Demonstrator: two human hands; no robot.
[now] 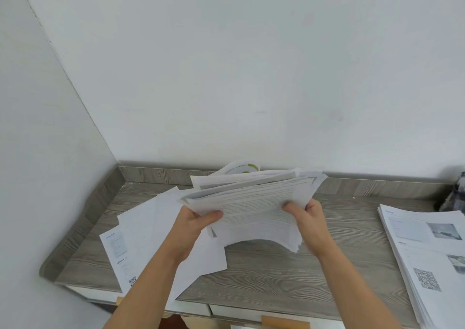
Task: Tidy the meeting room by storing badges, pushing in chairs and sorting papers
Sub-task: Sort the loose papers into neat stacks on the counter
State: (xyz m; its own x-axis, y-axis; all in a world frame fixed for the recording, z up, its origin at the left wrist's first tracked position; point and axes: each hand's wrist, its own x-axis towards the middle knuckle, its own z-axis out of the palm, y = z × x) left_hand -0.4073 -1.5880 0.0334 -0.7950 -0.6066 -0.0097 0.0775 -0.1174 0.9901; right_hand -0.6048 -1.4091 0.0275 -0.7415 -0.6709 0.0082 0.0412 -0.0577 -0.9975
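Observation:
A thick bundle of white printed papers is lifted above a grey wood-grain desk, its near edge sagging between my hands. My left hand grips the bundle's left side with the thumb on top. At the right side my right hand grips it the same way. Loose white sheets lie fanned on the desk under my left forearm, one showing a QR code. A sheet with a green mark sticks up behind the bundle.
A neat stack of printed pages with photos and a QR code lies at the desk's right end. A dark checked object sits at the far right by the wall. White walls close the left side and back. Drawer fronts show below the front edge.

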